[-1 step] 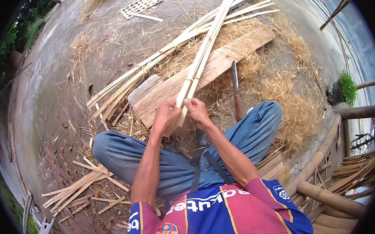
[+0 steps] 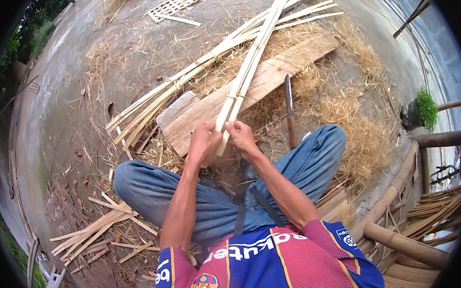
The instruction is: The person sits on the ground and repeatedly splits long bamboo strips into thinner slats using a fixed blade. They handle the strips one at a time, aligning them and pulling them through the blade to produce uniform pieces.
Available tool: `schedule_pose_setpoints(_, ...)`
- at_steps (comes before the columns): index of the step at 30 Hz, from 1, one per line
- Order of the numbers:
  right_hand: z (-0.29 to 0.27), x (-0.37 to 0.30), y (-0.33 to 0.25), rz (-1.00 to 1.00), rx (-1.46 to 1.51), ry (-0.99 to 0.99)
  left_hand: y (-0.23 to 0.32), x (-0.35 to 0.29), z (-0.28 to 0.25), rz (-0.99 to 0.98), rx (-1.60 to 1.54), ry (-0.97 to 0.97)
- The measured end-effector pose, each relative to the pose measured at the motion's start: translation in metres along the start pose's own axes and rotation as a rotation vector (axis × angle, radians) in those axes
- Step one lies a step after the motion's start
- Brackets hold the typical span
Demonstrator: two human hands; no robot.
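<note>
Two long, pale bamboo strips (image 2: 248, 66) run away from me, side by side, with a narrow gap between them near my hands. My left hand (image 2: 205, 141) is closed around the near end of the left strip. The right strip's near end is pinched by my right hand (image 2: 240, 136), its tip sticking out below the fingers. Under the strips lies a wooden board (image 2: 286, 66), set at a slant. A tied bundle of bamboo strips (image 2: 192, 71) lies left of the board, crossing beneath the held strips farther away. To the right rests a knife (image 2: 289, 105) with a wooden handle.
Curly shavings (image 2: 354, 119) cover the ground around the board. Short offcuts (image 2: 98, 228) lie in a pile by my left knee. A woven lattice piece (image 2: 172, 6) is at the far left. Bamboo poles (image 2: 407, 244) and stacked strips (image 2: 438, 212) stand on the right.
</note>
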State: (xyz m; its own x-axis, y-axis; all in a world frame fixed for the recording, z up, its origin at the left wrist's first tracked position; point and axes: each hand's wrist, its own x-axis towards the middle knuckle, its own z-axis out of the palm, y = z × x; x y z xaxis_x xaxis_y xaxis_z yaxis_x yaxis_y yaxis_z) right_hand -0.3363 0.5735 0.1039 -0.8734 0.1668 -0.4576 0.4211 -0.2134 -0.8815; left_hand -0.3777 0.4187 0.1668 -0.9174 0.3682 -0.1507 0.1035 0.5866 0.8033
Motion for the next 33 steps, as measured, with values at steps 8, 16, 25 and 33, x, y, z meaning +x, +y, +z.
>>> schedule_pose_setpoints(8, -0.006, 0.010, 0.010, -0.002, -0.064, -0.114, -0.010, 0.011, 0.004, -0.025, 0.167, -0.040)
schedule_pose_setpoints(16, -0.066, 0.003, 0.026, 0.211, 0.170, 0.096, 0.057, -0.037, -0.059, 0.275, -0.165, 0.348)
schedule_pose_setpoints(25, -0.082, 0.015, 0.020, 0.172, 0.253, 0.155, -0.118, -0.204, -0.177, -0.245, -0.401, 1.600)
schedule_pose_setpoints(33, -0.075, 0.011, 0.018, 0.190, 0.214, 0.188, -0.352, -0.326, -0.076, -1.458, 0.116, 0.978)
